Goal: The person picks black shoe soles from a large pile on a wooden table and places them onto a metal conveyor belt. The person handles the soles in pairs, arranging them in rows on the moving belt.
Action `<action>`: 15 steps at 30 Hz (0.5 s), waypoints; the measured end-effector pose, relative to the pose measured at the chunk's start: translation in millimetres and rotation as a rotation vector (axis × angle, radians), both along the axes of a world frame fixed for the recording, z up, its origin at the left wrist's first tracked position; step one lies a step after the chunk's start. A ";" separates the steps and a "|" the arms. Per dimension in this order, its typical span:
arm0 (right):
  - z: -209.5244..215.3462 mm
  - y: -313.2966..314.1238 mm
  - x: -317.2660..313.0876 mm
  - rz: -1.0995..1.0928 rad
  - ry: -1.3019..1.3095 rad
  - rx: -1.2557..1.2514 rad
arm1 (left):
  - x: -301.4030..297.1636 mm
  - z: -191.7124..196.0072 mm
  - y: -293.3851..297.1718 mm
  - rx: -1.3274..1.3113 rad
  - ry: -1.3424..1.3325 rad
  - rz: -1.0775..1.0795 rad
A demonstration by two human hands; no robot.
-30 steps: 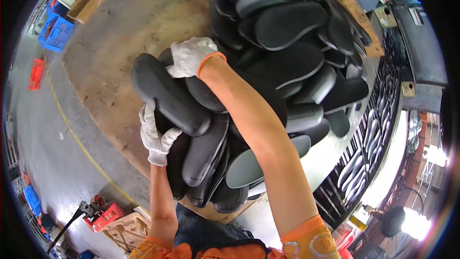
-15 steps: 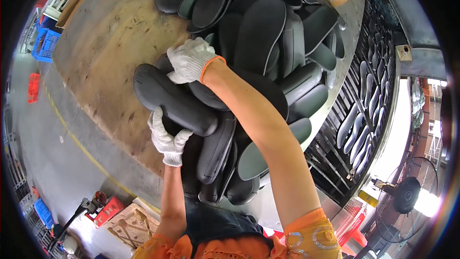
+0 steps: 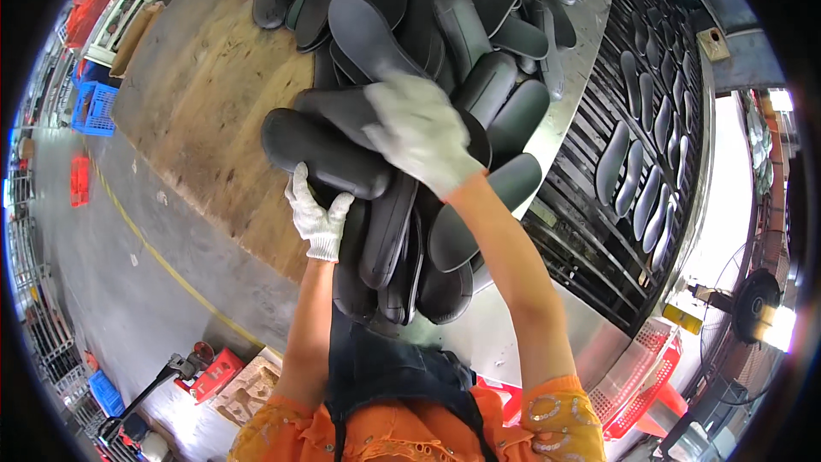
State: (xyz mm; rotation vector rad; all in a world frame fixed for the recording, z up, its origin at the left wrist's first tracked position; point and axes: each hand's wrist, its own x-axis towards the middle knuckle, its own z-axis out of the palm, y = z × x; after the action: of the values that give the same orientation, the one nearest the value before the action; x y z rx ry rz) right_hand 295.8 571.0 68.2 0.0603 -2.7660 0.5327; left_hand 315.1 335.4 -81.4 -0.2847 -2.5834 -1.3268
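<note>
A pile of black and dark green shoe insoles (image 3: 368, 30) lies before me, many overlapping. At its near left edge is a thick, rounded black insole (image 3: 321, 154). My left hand (image 3: 318, 221), in a white knit glove, rests against that insole's near edge, thumb and forefinger spread apart. Over the middle of the pile, my right hand (image 3: 419, 128), also gloved, is smeared by motion. Its fingers cannot be made out, and whether it holds anything is unclear. Another black insole (image 3: 338, 111) passes partly beneath it.
The pile sits on a worn wooden board (image 3: 214, 94) on a metal table. Rows of insoles lie on a dark slatted rack (image 3: 590, 154) to the right. A black fan (image 3: 757, 308) and red crate (image 3: 641, 368) stand at lower right. A blue crate (image 3: 94, 109) is far left.
My right hand has moved right and nearer, from the pile's left side to over its middle. My left hand stays at the thick insole. The whole view has shifted slightly.
</note>
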 end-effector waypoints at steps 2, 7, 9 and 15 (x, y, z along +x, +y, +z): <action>13.6 8.9 50.5 -0.355 0.052 -0.104 | -0.2 4.9 -9.2 -0.052 0.001 -0.015; 14.7 8.6 148.0 -1.161 -0.346 -0.531 | 18.4 46.3 -9.8 -0.045 -0.205 -0.135; -9.4 2.3 169.7 -1.148 -0.373 -0.584 | 34.3 76.4 -6.2 -0.106 -0.314 -0.209; -39.3 -16.4 173.1 -1.245 -0.289 -0.839 | 59.4 105.3 9.8 -0.410 -0.354 -0.511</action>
State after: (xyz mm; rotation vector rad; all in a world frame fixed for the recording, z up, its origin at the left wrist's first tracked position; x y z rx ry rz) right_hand 468.9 554.7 28.9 -1.8193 -1.9527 1.2232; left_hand 374.6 345.2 23.9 -0.9063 -3.2245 -1.0313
